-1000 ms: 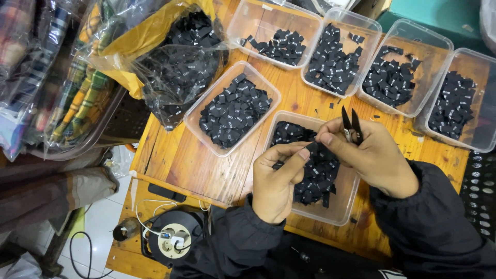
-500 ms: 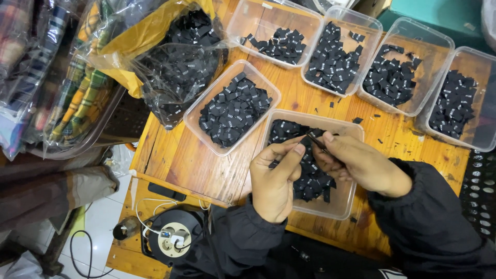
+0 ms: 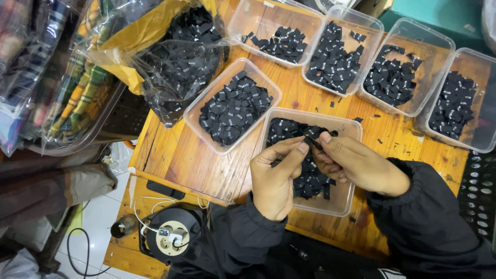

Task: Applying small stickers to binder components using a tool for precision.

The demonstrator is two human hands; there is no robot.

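Left hand [image 3: 274, 178] and right hand [image 3: 356, 165] close together above a clear plastic tub [image 3: 345, 199], fingertips [image 3: 302, 147] meeting over its far end. Pinched between both sets of fingers: a small black woven label [image 3: 312, 135], held just above the heap of black labels [image 3: 305, 181] inside that tub. Both hands closed on the label, thumb and forefinger of each pressed to it. Dark jacket sleeves [image 3: 413, 217] down to both wrists.

Just left of the left hand and a little farther away, a second clear tub [image 3: 204, 106], set at an angle and well filled with the same black labels. Beyond the hands, along the far edge of the wooden table [image 3: 181, 160], a row of four more clear tubs: a thinly filled one [image 3: 253, 26] straight beyond the left hand, a fuller one [image 3: 356, 18] beyond the fingertips, another [image 3: 439, 44] beyond the right hand, and the last one [image 3: 485, 62] far off to the right. A few loose black scraps [image 3: 380, 140] on the bare wood between the row and the right hand.

Far left of the left hand, a crinkled clear bag [image 3: 175, 67] stuffed with black labels, with a yellow bag [image 3: 124, 46] against it. Farther left still, plaid cloth in plastic wrap [image 3: 72, 98]. Near the left elbow, below the table edge, a black round cable reel [image 3: 173, 237] with a white cord.
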